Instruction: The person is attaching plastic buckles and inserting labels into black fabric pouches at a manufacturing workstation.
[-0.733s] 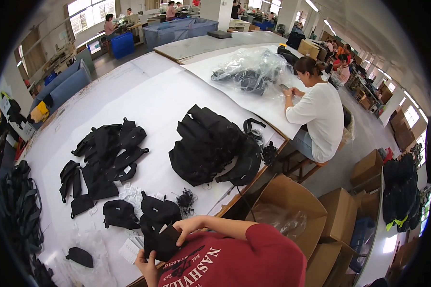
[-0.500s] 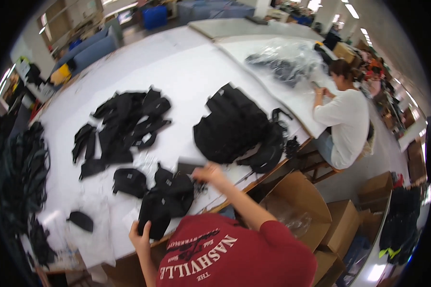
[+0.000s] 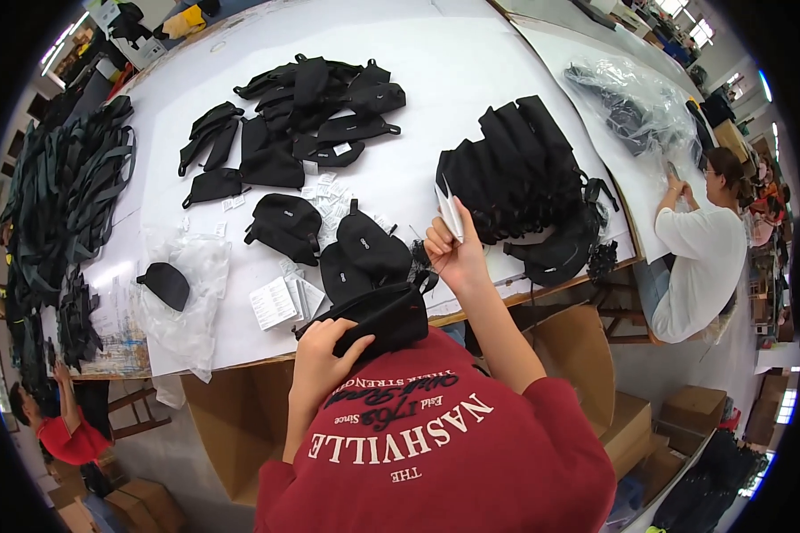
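My left hand (image 3: 322, 354) grips the near edge of a black fabric pouch (image 3: 389, 318), held against the table's front edge close to my chest. Its fingers lie over the top of the fabric. My right hand (image 3: 458, 256) is raised to the right of it, pinching a thin folded white paper (image 3: 450, 213) upright. Just beyond the held pouch lie more black pouches (image 3: 364, 251) with small light marks. A fanned stack of printed white leaflets (image 3: 277, 304) sits left of it. Small white labels (image 3: 331, 197) are scattered behind the leaflets.
Heaped black pouches (image 3: 271, 147) lie farther back, with a neat row of black bags (image 3: 516, 169) at right. Dark straps (image 3: 62, 195) cover the left side. A small black piece (image 3: 165, 286) rests on clear plastic. Co-workers sit at right and lower left; cardboard boxes (image 3: 627, 422) stand below.
My right hand has risen from beside the pouches and now shows the white paper. My left hand has brought the pouch closer to my chest. The whole view has shifted.
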A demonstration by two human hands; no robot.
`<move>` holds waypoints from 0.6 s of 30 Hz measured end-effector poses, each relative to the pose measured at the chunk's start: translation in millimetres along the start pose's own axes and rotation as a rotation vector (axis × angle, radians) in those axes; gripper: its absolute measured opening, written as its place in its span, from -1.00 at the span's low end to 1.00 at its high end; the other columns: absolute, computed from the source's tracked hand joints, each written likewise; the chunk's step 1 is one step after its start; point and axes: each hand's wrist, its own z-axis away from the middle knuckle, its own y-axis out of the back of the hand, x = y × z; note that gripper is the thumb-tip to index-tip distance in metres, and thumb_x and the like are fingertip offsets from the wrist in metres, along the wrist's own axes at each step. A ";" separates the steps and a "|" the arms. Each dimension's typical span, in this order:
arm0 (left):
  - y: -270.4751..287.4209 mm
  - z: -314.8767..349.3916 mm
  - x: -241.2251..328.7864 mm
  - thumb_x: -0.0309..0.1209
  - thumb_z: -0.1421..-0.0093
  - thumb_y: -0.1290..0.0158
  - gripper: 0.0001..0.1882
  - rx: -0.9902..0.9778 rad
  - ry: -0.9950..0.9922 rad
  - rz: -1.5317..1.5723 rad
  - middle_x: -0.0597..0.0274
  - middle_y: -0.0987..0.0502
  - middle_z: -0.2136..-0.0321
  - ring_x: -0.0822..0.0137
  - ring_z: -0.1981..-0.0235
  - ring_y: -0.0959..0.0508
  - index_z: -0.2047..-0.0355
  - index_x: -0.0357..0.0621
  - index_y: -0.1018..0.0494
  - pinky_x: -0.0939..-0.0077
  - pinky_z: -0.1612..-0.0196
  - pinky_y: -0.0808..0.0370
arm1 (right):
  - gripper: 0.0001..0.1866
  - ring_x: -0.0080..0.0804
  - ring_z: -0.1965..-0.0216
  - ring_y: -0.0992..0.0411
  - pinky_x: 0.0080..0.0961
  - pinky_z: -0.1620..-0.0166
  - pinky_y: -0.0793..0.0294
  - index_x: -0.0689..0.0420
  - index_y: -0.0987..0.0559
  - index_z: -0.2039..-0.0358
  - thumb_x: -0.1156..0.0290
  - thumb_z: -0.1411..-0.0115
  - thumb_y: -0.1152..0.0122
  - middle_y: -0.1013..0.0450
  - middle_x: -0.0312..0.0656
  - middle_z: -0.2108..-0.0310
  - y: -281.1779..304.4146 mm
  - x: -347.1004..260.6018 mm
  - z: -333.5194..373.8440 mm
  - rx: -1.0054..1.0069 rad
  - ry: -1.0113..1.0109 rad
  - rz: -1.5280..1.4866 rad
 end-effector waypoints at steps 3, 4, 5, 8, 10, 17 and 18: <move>2.7 4.3 -0.7 -0.31 0.01 -0.23 -0.75 -0.024 0.005 -0.011 0.15 -0.44 0.60 0.14 0.51 -0.42 0.45 -0.23 -0.47 0.34 0.43 -0.32 | -0.72 -0.70 0.69 -0.12 -0.75 0.60 -0.10 0.10 -0.44 0.42 0.15 -0.28 -0.02 -0.34 -0.41 0.62 -38.2 9.6 -1.6 0.290 0.217 0.318; 3.0 4.4 -0.5 -0.31 0.01 -0.23 -0.75 -0.020 0.002 -0.010 0.15 -0.44 0.60 0.14 0.51 -0.42 0.45 -0.23 -0.47 0.34 0.43 -0.32 | -0.71 -0.74 0.69 -0.12 -0.76 0.60 -0.09 0.09 -0.44 0.45 0.16 -0.30 -0.01 -0.32 -0.46 0.63 -53.1 9.1 -1.3 0.538 0.349 0.511; 2.8 4.3 -0.5 -0.31 0.01 -0.23 -0.75 -0.021 -0.013 -0.009 0.15 -0.43 0.60 0.14 0.51 -0.41 0.45 -0.22 -0.47 0.33 0.43 -0.32 | -0.73 -0.84 0.69 -0.06 -0.79 0.61 -0.02 0.10 -0.45 0.48 0.21 -0.29 -0.05 -0.29 -0.54 0.65 -40.9 7.1 -3.8 0.497 0.421 0.582; 4.7 2.4 -4.8 -0.30 0.01 -0.24 -0.74 -0.002 -0.035 -0.022 0.15 -0.43 0.60 0.12 0.51 -0.41 0.45 -0.21 -0.47 0.32 0.43 -0.32 | -0.76 -0.88 0.68 0.00 -0.77 0.61 0.06 0.14 -0.45 0.49 0.27 -0.26 -0.12 -0.26 -0.56 0.68 -26.4 -4.2 -7.7 0.359 0.680 0.899; 10.7 -2.7 -9.1 -0.30 0.03 -0.23 -0.76 0.006 -0.020 -0.060 0.15 -0.43 0.58 0.10 0.49 -0.42 0.45 -0.18 -0.47 0.30 0.39 -0.32 | -0.74 -0.88 0.65 0.05 -0.73 0.60 0.14 0.16 -0.44 0.57 0.33 -0.19 -0.22 -0.17 -0.60 0.71 -24.7 -15.7 -4.8 0.321 0.673 0.972; 5.0 -41.2 -10.7 -0.41 0.10 -0.23 -0.78 -0.149 -0.153 -0.029 0.12 -0.36 -0.05 0.06 0.10 -0.43 0.46 -0.21 -0.44 0.30 0.04 -0.35 | -0.78 -0.80 0.64 -0.05 -0.66 0.61 0.02 0.33 -0.56 0.57 0.42 -0.03 -0.35 -0.20 -0.51 0.75 -70.9 8.4 28.3 0.004 0.129 1.533; 2.0 -45.6 -8.8 -0.42 0.10 -0.23 -0.78 -0.138 -0.204 0.001 0.12 -0.30 -0.12 0.04 0.06 -0.42 0.46 -0.20 -0.45 0.29 -0.01 -0.33 | -0.74 -0.78 0.66 -0.06 -0.62 0.63 -0.03 0.31 -0.57 0.58 0.34 -0.02 -0.36 -0.22 -0.40 0.81 -62.4 13.7 28.1 -0.054 0.206 1.660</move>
